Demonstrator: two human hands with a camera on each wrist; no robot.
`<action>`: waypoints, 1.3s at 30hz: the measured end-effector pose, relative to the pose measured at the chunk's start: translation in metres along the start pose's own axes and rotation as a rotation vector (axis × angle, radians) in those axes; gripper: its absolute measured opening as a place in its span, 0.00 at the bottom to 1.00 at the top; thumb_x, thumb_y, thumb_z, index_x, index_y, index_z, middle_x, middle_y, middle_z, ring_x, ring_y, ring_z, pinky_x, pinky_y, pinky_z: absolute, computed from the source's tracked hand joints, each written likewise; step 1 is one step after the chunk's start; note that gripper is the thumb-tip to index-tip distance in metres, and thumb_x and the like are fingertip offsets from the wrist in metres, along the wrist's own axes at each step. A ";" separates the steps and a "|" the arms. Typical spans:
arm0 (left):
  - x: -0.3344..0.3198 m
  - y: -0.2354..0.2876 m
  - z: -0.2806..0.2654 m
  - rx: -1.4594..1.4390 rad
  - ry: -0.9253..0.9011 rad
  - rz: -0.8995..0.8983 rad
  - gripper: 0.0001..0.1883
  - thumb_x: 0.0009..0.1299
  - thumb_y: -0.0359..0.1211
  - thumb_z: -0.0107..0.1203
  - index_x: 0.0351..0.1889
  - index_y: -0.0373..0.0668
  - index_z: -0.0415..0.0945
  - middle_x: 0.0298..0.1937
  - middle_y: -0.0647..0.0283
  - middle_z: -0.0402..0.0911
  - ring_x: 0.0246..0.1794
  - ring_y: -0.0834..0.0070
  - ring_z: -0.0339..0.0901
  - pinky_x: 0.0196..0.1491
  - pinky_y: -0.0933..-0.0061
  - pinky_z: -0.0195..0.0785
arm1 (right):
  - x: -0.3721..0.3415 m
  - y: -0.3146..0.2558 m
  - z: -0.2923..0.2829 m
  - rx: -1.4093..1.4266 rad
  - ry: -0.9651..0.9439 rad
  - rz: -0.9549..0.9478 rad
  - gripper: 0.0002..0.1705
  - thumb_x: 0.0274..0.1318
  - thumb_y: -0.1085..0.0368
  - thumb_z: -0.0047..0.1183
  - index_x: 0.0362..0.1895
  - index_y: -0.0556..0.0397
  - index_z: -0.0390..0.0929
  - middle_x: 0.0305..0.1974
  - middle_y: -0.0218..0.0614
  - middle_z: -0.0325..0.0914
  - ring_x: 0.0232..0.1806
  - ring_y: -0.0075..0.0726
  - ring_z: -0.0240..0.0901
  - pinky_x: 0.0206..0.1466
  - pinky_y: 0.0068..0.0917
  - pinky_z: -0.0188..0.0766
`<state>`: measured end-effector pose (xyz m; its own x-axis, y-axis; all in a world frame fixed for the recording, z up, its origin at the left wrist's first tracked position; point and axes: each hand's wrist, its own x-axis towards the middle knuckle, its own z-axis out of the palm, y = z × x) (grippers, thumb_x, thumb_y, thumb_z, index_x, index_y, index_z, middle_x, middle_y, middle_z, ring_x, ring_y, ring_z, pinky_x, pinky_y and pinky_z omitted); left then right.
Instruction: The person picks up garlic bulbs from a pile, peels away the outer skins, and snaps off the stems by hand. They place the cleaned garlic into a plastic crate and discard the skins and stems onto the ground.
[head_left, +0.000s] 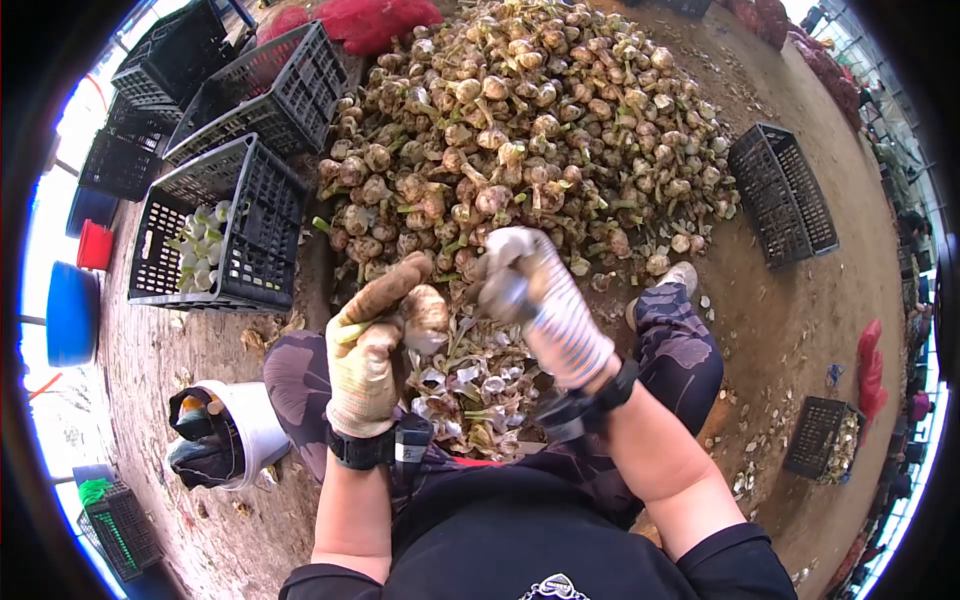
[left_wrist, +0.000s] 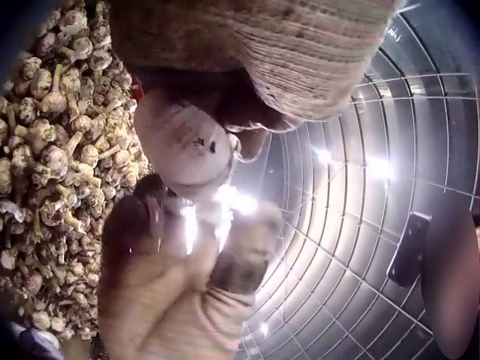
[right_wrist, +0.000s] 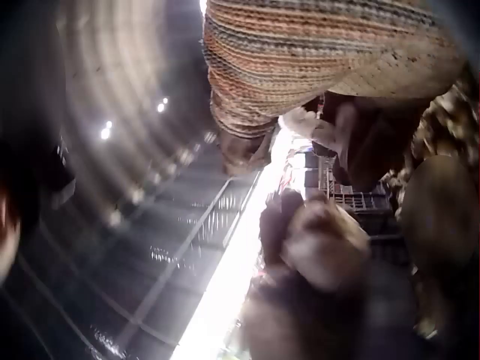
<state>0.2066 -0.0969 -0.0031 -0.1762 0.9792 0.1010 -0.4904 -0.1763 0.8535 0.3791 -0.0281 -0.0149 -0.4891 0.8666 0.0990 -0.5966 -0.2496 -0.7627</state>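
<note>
In the head view, a gloved left hand (head_left: pixel 366 365) grips a garlic bulb (head_left: pixel 425 318), its fingers curled round the side with a green stem piece by the thumb. The gloved right hand (head_left: pixel 545 305) is apart from the bulb, to its right, and blurred by motion. Its fingers look bent; a grey-blue shine lies at them, too blurred to name. The left wrist view shows the pale bulb (left_wrist: pixel 180 146) close up, with bright glints below it. In the right wrist view, a pale scrap (right_wrist: pixel 309 126) shows by the striped right glove (right_wrist: pixel 300 67).
A large garlic heap (head_left: pixel 530 130) lies ahead, and loose peelings (head_left: pixel 480 390) lie between the legs. Black crates stand left, one (head_left: pixel 215 240) with trimmed stalks or bulbs inside, and another crate (head_left: pixel 783 195) stands right. A white bucket (head_left: pixel 245 430) is by the left knee.
</note>
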 end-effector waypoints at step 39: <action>0.005 0.018 -0.060 -0.317 0.238 -0.224 0.28 0.68 0.45 0.52 0.58 0.32 0.65 0.52 0.53 0.75 0.48 0.66 0.76 0.51 0.66 0.73 | -0.011 0.009 -0.006 -0.817 0.005 -0.071 0.08 0.56 0.74 0.43 0.39 0.53 0.73 0.33 0.33 0.73 0.35 0.32 0.74 0.38 0.27 0.71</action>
<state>0.1456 -0.1012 -0.0176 -0.2090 0.9528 -0.2200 -0.7692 -0.0213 0.6386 0.3826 -0.0376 -0.0266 -0.4636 0.8709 0.1631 0.0262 0.1974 -0.9800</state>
